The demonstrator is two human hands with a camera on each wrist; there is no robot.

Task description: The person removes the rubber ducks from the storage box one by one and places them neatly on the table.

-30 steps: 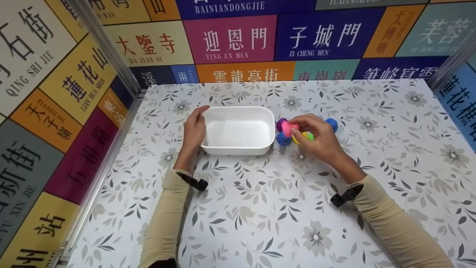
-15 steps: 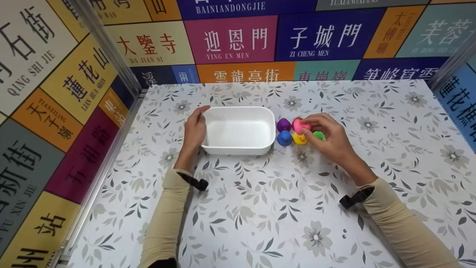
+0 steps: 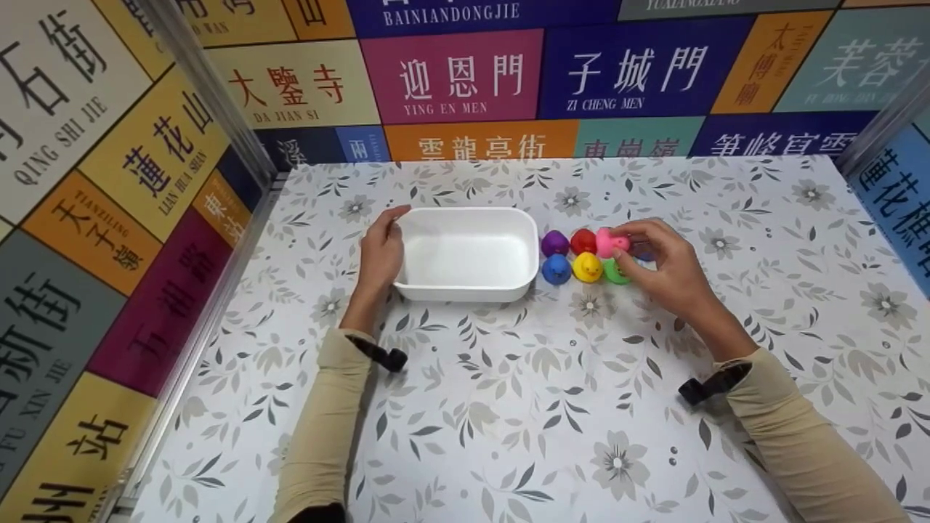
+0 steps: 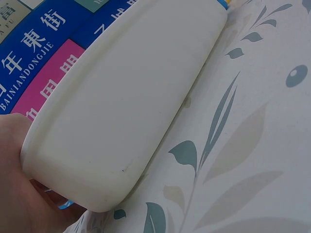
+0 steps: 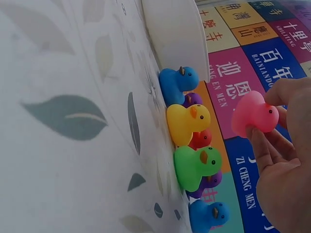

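Observation:
A pink rubber duck point(image 5: 253, 114) is pinched between the thumb and fingers of my right hand point(image 3: 665, 265). It is lifted above the table, over two rows of rubber ducks. A red duck point(image 3: 583, 242) stands just left of it, and a green duck point(image 3: 616, 271) sits below, partly covered by the hand. A yellow duck point(image 3: 588, 267), a blue duck point(image 3: 556, 269) and a purple duck point(image 3: 555, 243) fill the end nearest the box. My left hand point(image 3: 381, 247) holds the left end of a white plastic box point(image 3: 465, 294), whose inside shows nothing.
Past the green duck, a second purple duck point(image 5: 212, 180) and another blue duck point(image 5: 208, 216) appear in the right wrist view. The floral-patterned table point(image 3: 508, 407) extends on all sides. Panels with printed street names point(image 3: 450, 76) border its back and left.
My right hand has moved rightward along the rows with the pink duck, uncovering the red and yellow ducks. The left hand and white box have stayed put.

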